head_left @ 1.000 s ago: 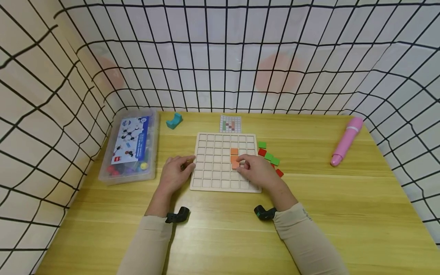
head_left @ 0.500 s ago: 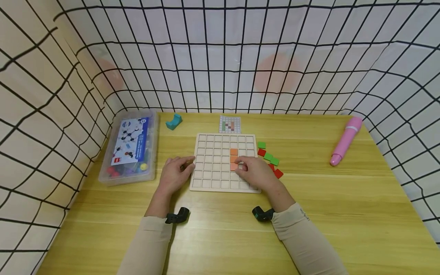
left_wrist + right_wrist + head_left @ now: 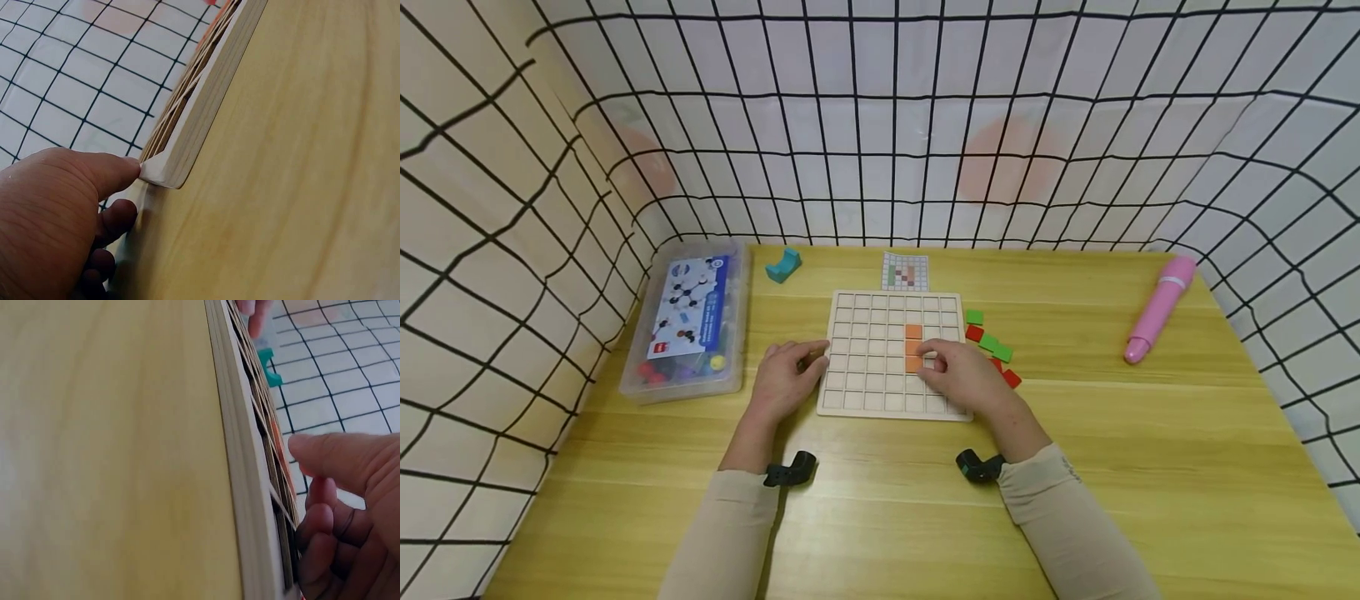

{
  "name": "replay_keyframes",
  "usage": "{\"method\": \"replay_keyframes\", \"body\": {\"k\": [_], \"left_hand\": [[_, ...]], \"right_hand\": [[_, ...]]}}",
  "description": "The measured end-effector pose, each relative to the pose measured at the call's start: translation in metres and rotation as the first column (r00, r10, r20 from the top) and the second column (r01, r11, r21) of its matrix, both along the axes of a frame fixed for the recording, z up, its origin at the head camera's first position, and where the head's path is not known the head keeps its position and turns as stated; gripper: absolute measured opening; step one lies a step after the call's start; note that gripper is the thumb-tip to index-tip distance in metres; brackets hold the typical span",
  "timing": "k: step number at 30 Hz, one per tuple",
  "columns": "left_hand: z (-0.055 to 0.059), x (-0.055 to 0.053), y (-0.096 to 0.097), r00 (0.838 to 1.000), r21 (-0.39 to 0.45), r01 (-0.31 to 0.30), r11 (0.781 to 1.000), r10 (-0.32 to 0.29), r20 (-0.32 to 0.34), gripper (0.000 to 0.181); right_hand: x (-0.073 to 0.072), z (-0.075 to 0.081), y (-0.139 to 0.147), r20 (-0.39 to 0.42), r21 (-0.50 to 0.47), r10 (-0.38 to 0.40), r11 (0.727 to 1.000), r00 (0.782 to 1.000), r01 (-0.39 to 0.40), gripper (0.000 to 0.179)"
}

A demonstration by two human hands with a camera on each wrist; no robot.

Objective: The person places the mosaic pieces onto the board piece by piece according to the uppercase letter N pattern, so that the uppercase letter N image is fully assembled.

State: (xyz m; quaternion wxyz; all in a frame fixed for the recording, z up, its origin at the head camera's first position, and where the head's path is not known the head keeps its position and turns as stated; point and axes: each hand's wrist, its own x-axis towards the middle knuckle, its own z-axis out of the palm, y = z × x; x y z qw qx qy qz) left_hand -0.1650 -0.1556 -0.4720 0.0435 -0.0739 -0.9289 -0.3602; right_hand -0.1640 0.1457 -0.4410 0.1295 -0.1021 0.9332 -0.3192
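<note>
A square wooden grid board [image 3: 865,364] lies flat on the table. Three orange tiles [image 3: 913,332] form a column in its cells, right of the middle. My left hand [image 3: 781,379] rests beside the board, thumb and index fingertips touching its left edge; in the left wrist view the thumb tip meets the board's corner. My right hand [image 3: 962,372] is over the board's right part. Its thumb and index tips sit apart at the right side of the lower orange tiles, and the other fingers curl beneath the palm. No tile shows between its fingers in the right wrist view.
Several green tiles [image 3: 988,342] and red tiles [image 3: 1012,379] lie right of the board. A pattern card [image 3: 906,272] is behind it. Further left are a teal curved block [image 3: 784,266] and a clear plastic case [image 3: 688,321]. A pink cylinder [image 3: 1159,310] lies far right. Black netting [image 3: 891,154] encloses the table.
The lowest orange tile, askew a second ago, now lies square in its cell. My right fingertips have shifted only slightly there. The left hand stays at the board's edge.
</note>
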Motion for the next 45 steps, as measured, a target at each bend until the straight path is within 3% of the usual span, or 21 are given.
{"method": "replay_keyframes", "body": {"k": [7,14,20,31,35,45], "left_hand": [[-0.002,0.000,0.000,1.000,-0.002,-0.003,1.000,0.003,0.006,0.034],[-0.002,-0.004,0.004,1.000,-0.007,0.012,1.000,-0.012,0.004,0.034],[-0.002,-0.005,0.007,1.000,-0.008,0.023,1.000,-0.023,0.006,0.034],[-0.001,-0.005,0.002,1.000,-0.023,0.016,1.000,-0.016,0.009,0.034],[-0.002,-0.005,0.000,1.000,-0.019,0.015,1.000,-0.015,0.004,0.033],[-0.004,-0.003,0.000,1.000,-0.019,0.004,1.000,-0.004,0.013,0.034]], "right_hand": [[-0.004,0.005,0.017,0.052,-0.074,-0.029,0.997,0.998,0.033,0.034],[-0.005,0.009,0.043,0.029,-0.041,-0.106,0.993,0.994,0.107,0.034],[0.001,0.009,0.072,0.019,-0.025,-0.141,0.990,0.990,0.142,0.035],[0.014,0.006,0.124,0.018,0.013,-0.129,0.992,0.991,0.129,0.041],[0.015,0.004,0.131,0.015,0.021,-0.105,0.994,0.994,0.105,0.040],[0.019,-0.003,0.124,0.076,0.010,-0.136,0.991,0.988,0.136,0.035]]}}
